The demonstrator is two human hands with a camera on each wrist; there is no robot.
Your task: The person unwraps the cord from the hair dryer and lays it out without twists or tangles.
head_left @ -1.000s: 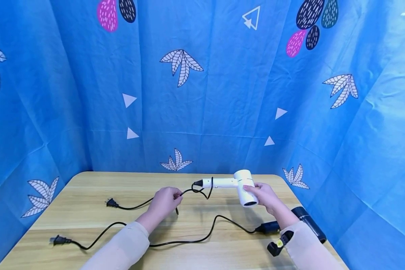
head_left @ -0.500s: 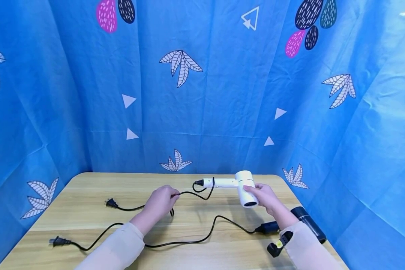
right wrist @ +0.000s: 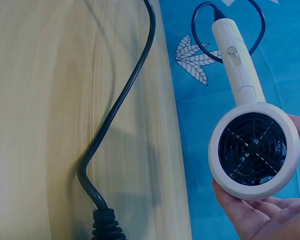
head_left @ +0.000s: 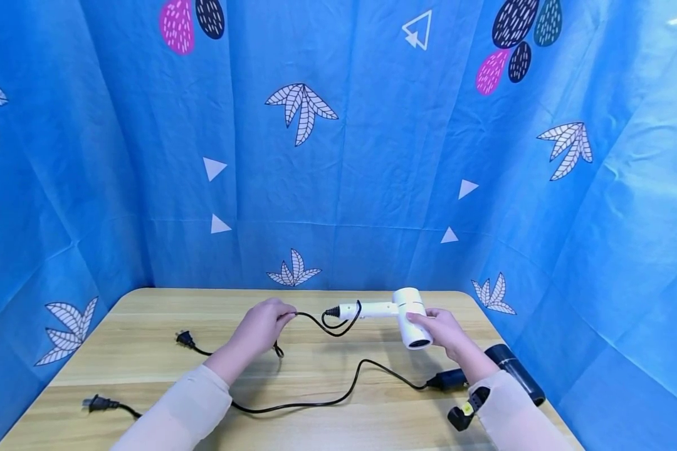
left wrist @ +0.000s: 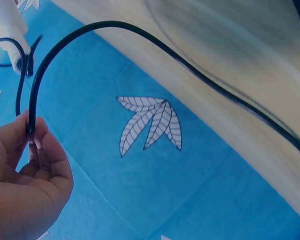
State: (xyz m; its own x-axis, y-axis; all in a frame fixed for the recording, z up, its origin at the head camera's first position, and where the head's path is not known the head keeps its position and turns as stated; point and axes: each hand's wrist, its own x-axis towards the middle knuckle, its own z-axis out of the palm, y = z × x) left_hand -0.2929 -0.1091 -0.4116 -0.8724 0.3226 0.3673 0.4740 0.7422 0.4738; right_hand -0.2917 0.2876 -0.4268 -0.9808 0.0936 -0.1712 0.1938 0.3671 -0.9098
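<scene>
My right hand (head_left: 442,329) grips the barrel of a white hair dryer (head_left: 410,319), held above the table with its handle pointing left. In the right wrist view, the fingers and thumb (right wrist: 235,202) curve around the barrel beside the round black grille (right wrist: 252,149). To the left, my left hand (head_left: 259,322) pinches the dryer's black cord (head_left: 330,333) between thumb and fingertips. From there the cord hangs in a curve and crosses over the handle. The left wrist view shows a wide loop of cord (left wrist: 110,24) rising out of the pinch.
A black hair dryer (head_left: 516,374) lies on the wooden table (head_left: 146,313) at right, partly hidden by my right forearm. Its cord (head_left: 299,406) runs left to a plug (head_left: 98,403). The white dryer's plug (head_left: 185,339) rests farther back. A blue curtain (head_left: 338,188) surrounds the table.
My left hand has moved left and slightly up with the pinched cord, and the cord's tangle by the handle has loosened. The white hair dryer has sunk slightly; my right hand is nearly still.
</scene>
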